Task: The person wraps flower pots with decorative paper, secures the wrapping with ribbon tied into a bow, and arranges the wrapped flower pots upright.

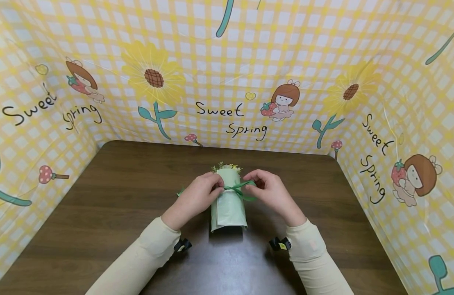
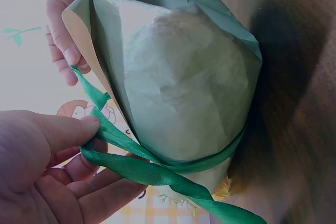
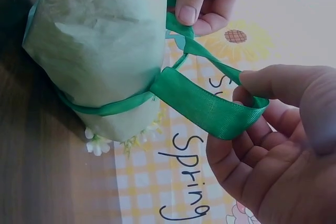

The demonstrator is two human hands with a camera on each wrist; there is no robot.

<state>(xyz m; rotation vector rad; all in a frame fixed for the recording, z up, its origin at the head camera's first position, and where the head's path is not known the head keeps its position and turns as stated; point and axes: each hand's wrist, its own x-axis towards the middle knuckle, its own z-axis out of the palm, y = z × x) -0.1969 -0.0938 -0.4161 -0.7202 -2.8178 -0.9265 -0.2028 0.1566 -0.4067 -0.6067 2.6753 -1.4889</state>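
A small bouquet wrapped in pale green paper (image 1: 230, 211) lies on the table, flower heads (image 1: 227, 166) at its far end. Green satin ribbon (image 2: 210, 160) circles the wrap. My left hand (image 1: 201, 190) is at the bouquet's left side; thumb and fingers pinch the ribbon in the left wrist view. On the other side, my right hand (image 1: 269, 190) holds a ribbon loop (image 3: 210, 111) between thumb and fingers. The ribbon crosses on top of the wrap, between the hands. Inside the paper, the stems are hidden.
The dark brown wooden table (image 1: 101, 213) extends around the bouquet. A yellow checked cloth (image 1: 219, 82) with printed flowers and figures stands as walls at the back and both sides. Black wrist straps (image 1: 280, 244) show near both cream sleeves (image 1: 149, 250).
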